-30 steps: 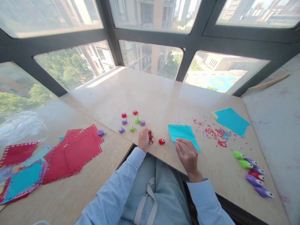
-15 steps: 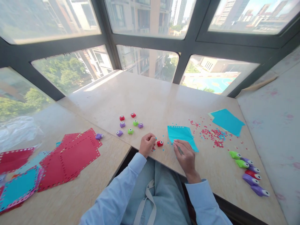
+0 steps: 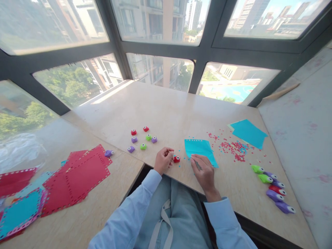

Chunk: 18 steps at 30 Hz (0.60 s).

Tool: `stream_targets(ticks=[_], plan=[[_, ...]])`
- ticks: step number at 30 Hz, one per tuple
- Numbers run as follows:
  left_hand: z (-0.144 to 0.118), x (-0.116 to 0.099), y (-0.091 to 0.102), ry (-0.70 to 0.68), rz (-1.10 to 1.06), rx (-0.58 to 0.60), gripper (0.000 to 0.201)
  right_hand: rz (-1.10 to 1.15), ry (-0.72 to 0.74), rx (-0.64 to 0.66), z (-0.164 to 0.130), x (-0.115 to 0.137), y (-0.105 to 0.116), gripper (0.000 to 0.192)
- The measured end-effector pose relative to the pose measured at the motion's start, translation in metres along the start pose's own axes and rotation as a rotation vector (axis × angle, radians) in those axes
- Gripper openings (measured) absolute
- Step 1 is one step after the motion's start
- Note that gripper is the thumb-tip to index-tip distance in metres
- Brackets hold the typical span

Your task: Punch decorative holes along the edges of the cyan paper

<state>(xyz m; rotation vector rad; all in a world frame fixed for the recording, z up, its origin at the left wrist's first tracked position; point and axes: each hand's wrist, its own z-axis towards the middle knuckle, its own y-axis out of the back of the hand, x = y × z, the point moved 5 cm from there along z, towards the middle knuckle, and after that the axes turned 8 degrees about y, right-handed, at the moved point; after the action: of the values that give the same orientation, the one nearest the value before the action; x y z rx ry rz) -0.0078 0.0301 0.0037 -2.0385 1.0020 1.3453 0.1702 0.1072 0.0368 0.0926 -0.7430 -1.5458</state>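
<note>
My left hand is closed at the table's near edge, fingers curled and the fingertips bunched together. Anything inside that grip is too small or hidden to name. Just right of it a small red craft punch with an eye-like spot stands on the table, touching or nearly touching the fingertips. My right hand is over the lower left part of a blue paper sheet, thumb and forefinger pinched together. What they hold, if anything, cannot be made out. Holes run along the sheet's far edge, and tiny blue paper dots lie around the punch.
Several small punches stand left of centre. Larger punches line the right side. Red and blue confetti is scattered near more blue paper. Punched red sheets and clear plastic lie left. Windows border the table.
The view has shifted slightly. The fingers of my left hand have moved a little nearer the red punch. My right hand keeps its pinch almost unchanged.
</note>
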Motion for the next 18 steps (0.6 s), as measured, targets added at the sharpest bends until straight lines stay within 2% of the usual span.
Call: stream_targets(ticks=[3,7,9,11,14,16,18], plan=[[-0.004,0.002,0.003,-0.117,0.03,-0.028,0.034,-0.003,0.01,-0.007,0.0,0.0,0.001,0.013],[-0.013,-0.002,-0.003,-0.375,0.338,-0.008,0.048,-0.009,0.028,-0.013,0.0,0.003,0.004,0.014],[-0.014,-0.003,-0.008,-0.433,0.473,-0.003,0.042,-0.01,0.024,-0.023,-0.001,0.004,0.006,0.013],[-0.013,-0.003,-0.009,-0.436,0.517,-0.008,0.03,-0.018,0.007,-0.04,-0.002,0.006,0.01,0.012],[-0.009,-0.004,-0.007,-0.408,0.436,0.006,0.018,-0.049,-0.037,-0.057,-0.007,0.006,0.016,0.012],[-0.006,-0.001,-0.002,-0.339,0.3,0.024,0.024,-0.079,-0.064,-0.042,-0.013,0.004,0.016,0.012],[-0.003,0.003,0.004,-0.239,0.111,0.042,0.037,-0.102,-0.083,0.001,-0.019,0.001,0.014,0.015]])
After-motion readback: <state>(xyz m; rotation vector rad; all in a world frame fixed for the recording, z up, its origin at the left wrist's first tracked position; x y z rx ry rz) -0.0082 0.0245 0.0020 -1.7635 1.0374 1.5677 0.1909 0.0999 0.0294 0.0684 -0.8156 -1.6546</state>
